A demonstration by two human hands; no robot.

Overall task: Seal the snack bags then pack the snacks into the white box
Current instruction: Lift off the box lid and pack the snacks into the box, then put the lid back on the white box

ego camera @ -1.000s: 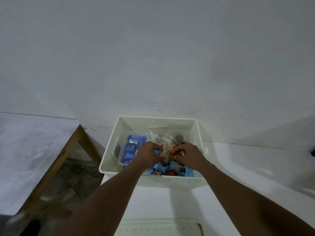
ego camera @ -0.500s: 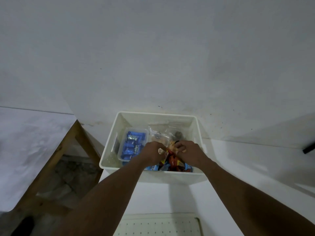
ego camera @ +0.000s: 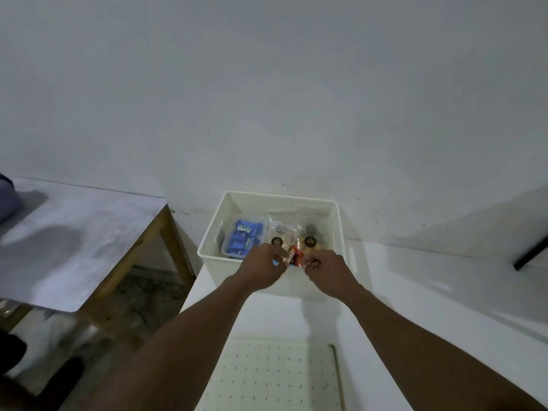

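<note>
Both forearms reach forward from the lower edge, backs of the hands up, meeting over the near rim of the box (ego camera: 339,229), which sits on the white desk (ego camera: 415,277) against the wall. The left hand (ego camera: 262,269) is curled, its fingers (ego camera: 280,258) pinching the left end of a clear snack bag (ego camera: 295,258) with red and orange wrappers inside. The right hand (ego camera: 329,269) mirrors it, fingers (ego camera: 311,264) clenched on the bag's right end, so the bag hangs stretched between the two hands, just above the near rim. How far its top is sealed cannot be made out; the hands cover most of it.

Beyond the left fingers, inside the box, lies a clear tub of blue packets (ego camera: 243,238). Beyond the bag lie more clear bags (ego camera: 292,232) with round dark labels, their contents blurred. The box's near wall is mostly hidden behind the hands.
</note>
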